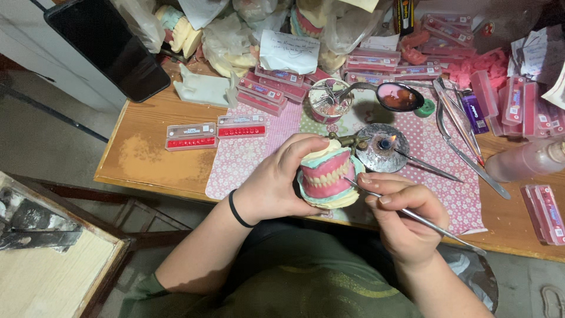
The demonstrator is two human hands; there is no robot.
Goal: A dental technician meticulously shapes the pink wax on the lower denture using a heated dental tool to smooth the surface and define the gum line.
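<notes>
Fingers [306, 154] of left hand [276, 185] wrapped round denture model [329, 174]; right hand [406, 221] pinching metal tool [424, 219].

Model held upright above near edge of surface [147, 159], teeth facing right. Tool long axis running lower right to upper left, tip touching model's right side at pink wax. Lit burner [382, 146] just behind model; open room toward body only.

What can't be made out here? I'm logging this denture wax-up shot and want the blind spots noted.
All in the head view:
- Far side of the denture model: covered by the left hand.
- Tip of the metal tool in the right hand: too fine to tell whether it touches the wax.
- Contents of the small tin: too small to identify.
- Bottle at right: cut off by the frame edge.
- Plastic bags behind: contents blurred.
</notes>
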